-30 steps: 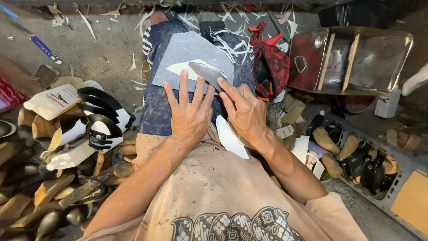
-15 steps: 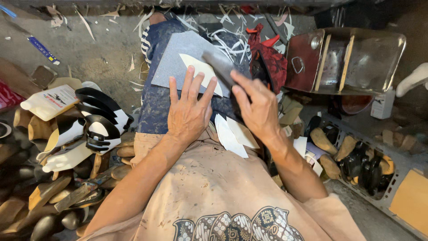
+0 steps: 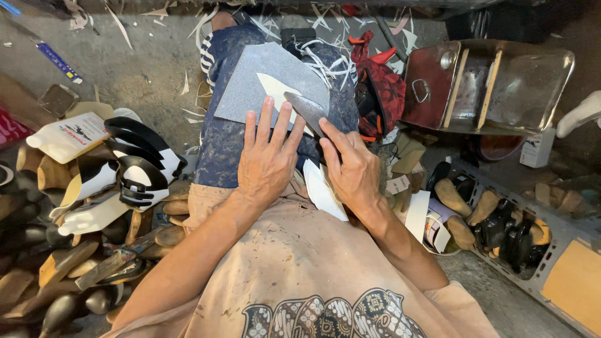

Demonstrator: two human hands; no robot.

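Our left hand (image 3: 268,164) lies flat w/ fingers spread wide, pressing the pale cream pointed cut-out piece (image 3: 275,91) onto the grey rectangular board (image 3: 250,87) on our lap. Our right hand (image 3: 354,170) has fingers curled tight round the broad grey metal knife blade (image 3: 307,111), tip resting on the cut-out's edge. White offcuts (image 3: 322,191) lie btw both wrists.

A matt grey sheet (image 3: 263,81), finely grained like abrasive paper, lies on worn blue denim (image 3: 231,144). The knife blade (image 3: 307,111) is dull, tarnished metal. The pale cut pieces (image 3: 322,188) look smooth and papery. The metal box (image 3: 494,84) is scuffed yet shiny; the floor (image 3: 125,69) is rough concrete.
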